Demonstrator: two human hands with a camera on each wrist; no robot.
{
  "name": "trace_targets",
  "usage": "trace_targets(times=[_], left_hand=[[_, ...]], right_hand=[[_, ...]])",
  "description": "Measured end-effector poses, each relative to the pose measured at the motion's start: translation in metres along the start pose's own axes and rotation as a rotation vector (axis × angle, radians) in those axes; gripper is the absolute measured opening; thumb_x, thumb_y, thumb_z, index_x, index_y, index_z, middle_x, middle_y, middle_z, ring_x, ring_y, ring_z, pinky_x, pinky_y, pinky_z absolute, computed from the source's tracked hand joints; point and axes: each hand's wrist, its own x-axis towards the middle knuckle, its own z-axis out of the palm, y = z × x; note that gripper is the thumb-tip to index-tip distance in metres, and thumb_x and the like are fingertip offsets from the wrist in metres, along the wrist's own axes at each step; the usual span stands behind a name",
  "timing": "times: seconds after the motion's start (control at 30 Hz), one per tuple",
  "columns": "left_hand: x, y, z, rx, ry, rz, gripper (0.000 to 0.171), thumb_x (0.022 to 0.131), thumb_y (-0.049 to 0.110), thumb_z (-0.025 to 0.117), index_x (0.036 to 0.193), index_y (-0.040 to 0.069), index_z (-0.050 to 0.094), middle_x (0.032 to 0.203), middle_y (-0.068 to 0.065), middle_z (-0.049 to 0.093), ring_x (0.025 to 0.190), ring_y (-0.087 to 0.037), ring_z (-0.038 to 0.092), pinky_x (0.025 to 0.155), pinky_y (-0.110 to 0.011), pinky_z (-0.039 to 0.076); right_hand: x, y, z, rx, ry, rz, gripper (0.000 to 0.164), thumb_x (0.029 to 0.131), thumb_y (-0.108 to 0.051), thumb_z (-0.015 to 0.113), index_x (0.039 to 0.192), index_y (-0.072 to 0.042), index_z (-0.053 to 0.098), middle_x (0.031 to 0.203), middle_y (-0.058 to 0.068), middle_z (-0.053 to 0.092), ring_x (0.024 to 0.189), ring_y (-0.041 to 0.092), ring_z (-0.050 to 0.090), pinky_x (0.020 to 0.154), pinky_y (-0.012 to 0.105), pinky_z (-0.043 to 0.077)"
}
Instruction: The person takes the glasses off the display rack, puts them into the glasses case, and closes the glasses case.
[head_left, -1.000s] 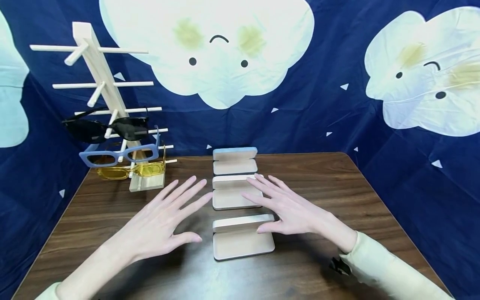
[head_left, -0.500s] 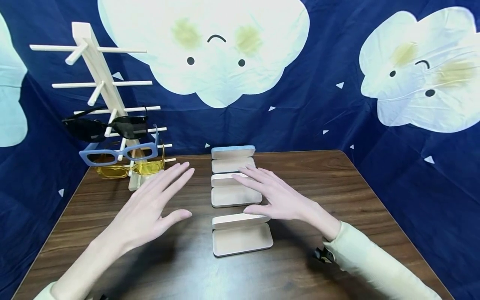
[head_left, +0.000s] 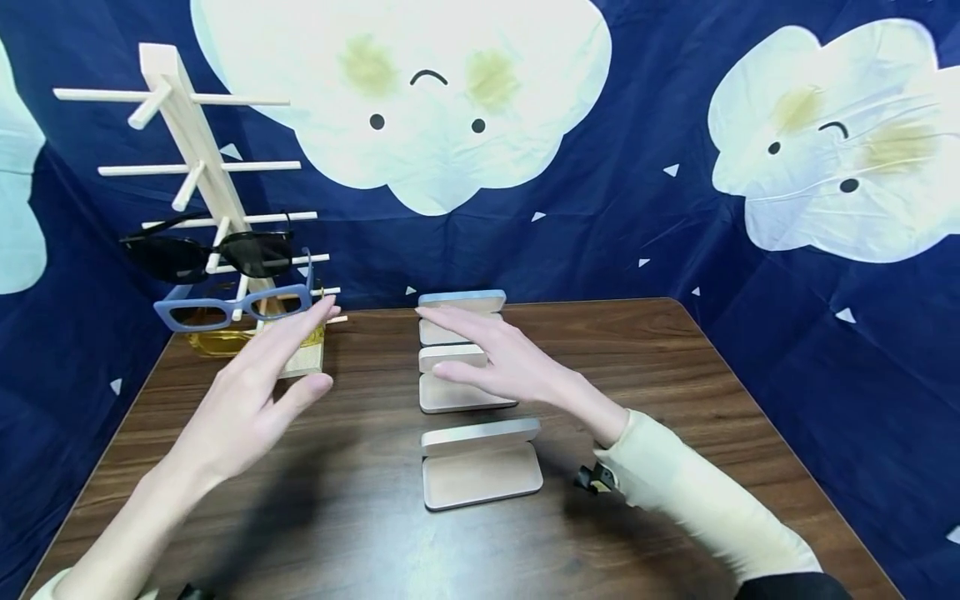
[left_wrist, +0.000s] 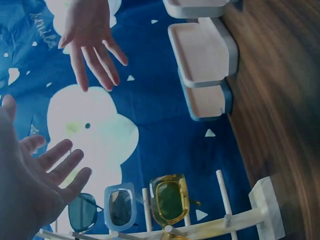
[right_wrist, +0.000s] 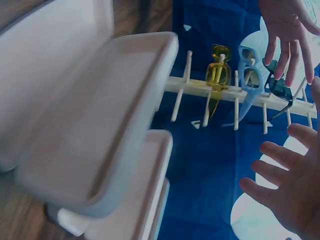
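Observation:
My left hand (head_left: 247, 396), fingers straight and holding nothing, hovers in front of the wooden glasses rack (head_left: 202, 158). It overlaps the yellow sunglasses (head_left: 217, 342) in the head view. Above these on the rack hang blue-framed sunglasses (head_left: 197, 315) and black sunglasses (head_left: 258, 252). My right hand (head_left: 510, 354) is also empty with its fingers extended, over the open glasses cases. It partly hides the far blue case (head_left: 461, 297) and the middle case (head_left: 457, 395). The near case (head_left: 483, 477) lies open, its pale lining bare. In the left wrist view, my left palm (left_wrist: 35, 195) faces the rack side.
A brown wood-grain table (head_left: 637, 367) carries the rack at back left and the cases in a column at the middle. Blue cloth (head_left: 645, 167) with cloud prints walls in the back and sides. The rack's upper pegs (head_left: 247, 100) stick out sideways and forward.
Both hands have shifted left and a little away from me, the left toward the rack, the right across the farther cases. The spread fingers have drawn closer together. Sunglasses and cases stay put.

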Motion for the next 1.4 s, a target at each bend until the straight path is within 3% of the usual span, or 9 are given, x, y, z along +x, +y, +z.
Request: trace_targets(times=[0.07,0.17,0.33,0.5,0.7,0.9,1.07,1.3,1.4], left_hand=[[0.002,-0.001,-0.004,-0.048,0.046,0.018,0.073,0.099,0.018,0.067,0.161,0.034,0.032,0.155,0.001,0.053,0.146,0.001,0.038,0.120,-0.016,0.027],[0.005,-0.002,-0.008,-0.137,0.119,0.041,0.064,0.102,0.013,0.062,0.159,0.028,0.038,0.147,0.005,0.060,0.134,0.009,0.046,0.108,-0.005,0.030],[0.007,-0.003,-0.018,-0.287,0.201,-0.015,0.052,0.106,0.007,0.050,0.155,0.022,0.046,0.133,0.018,0.066,0.119,0.007,0.060,0.088,-0.007,0.040],[0.011,-0.008,-0.030,-0.389,0.308,-0.046,0.043,0.107,0.005,0.043,0.149,0.009,0.052,0.119,0.013,0.074,0.100,0.001,0.069,0.082,-0.010,0.048],[0.019,-0.019,-0.041,-0.569,0.522,-0.053,0.035,0.108,0.009,0.045,0.133,-0.007,0.063,0.101,0.002,0.079,0.081,-0.007,0.070,0.074,-0.013,0.053],[0.030,-0.025,-0.050,-0.504,0.692,-0.117,0.030,0.105,0.012,0.052,0.119,-0.007,0.071,0.086,0.001,0.078,0.067,-0.007,0.067,0.065,-0.015,0.051],[0.040,-0.044,-0.058,-0.478,0.803,-0.235,0.024,0.103,0.013,0.058,0.110,0.000,0.075,0.072,0.010,0.071,0.057,-0.003,0.058,0.059,-0.013,0.047],[0.051,-0.062,-0.071,-0.756,0.982,-0.395,0.011,0.098,0.013,0.066,0.095,0.008,0.075,0.064,0.002,0.058,0.054,-0.012,0.039,0.050,-0.013,0.031],[0.052,-0.064,-0.077,-0.742,0.977,-0.489,0.010,0.099,0.014,0.065,0.094,0.013,0.074,0.069,0.003,0.056,0.059,-0.009,0.041,0.054,-0.013,0.030]], right_hand=[[0.008,-0.004,0.000,0.035,0.015,-0.005,0.066,0.102,-0.046,0.062,0.160,-0.034,0.034,0.164,-0.016,0.038,0.151,0.006,0.038,0.123,0.041,0.037],[0.020,-0.010,-0.001,0.086,0.036,-0.010,0.063,0.102,-0.042,0.062,0.159,-0.031,0.037,0.162,-0.013,0.043,0.149,0.005,0.041,0.122,0.038,0.038],[0.037,-0.019,-0.005,0.235,0.064,0.015,0.057,0.103,-0.035,0.061,0.157,-0.028,0.043,0.155,-0.006,0.054,0.143,0.004,0.049,0.117,0.033,0.043],[0.053,-0.027,-0.005,0.354,0.115,0.068,0.050,0.104,-0.036,0.059,0.152,-0.029,0.049,0.143,-0.004,0.065,0.127,0.005,0.062,0.105,0.028,0.052],[0.073,-0.035,-0.006,0.385,0.160,0.125,0.046,0.105,-0.042,0.056,0.148,-0.028,0.054,0.128,-0.006,0.072,0.107,0.004,0.067,0.086,0.027,0.056],[0.092,-0.043,-0.008,0.544,0.192,0.165,0.041,0.106,-0.038,0.054,0.142,-0.019,0.059,0.124,0.006,0.074,0.108,0.012,0.073,0.088,0.028,0.061],[0.109,-0.051,-0.007,0.628,0.207,0.209,0.041,0.106,-0.040,0.054,0.138,-0.014,0.061,0.117,0.011,0.075,0.103,0.017,0.074,0.086,0.026,0.061],[0.134,-0.063,-0.004,0.683,0.204,0.259,0.041,0.106,-0.038,0.055,0.136,-0.010,0.062,0.114,0.013,0.075,0.100,0.018,0.075,0.084,0.025,0.062],[0.144,-0.067,-0.001,0.714,0.214,0.269,0.038,0.107,-0.034,0.056,0.134,-0.010,0.063,0.111,0.013,0.076,0.097,0.017,0.076,0.083,0.026,0.062]])
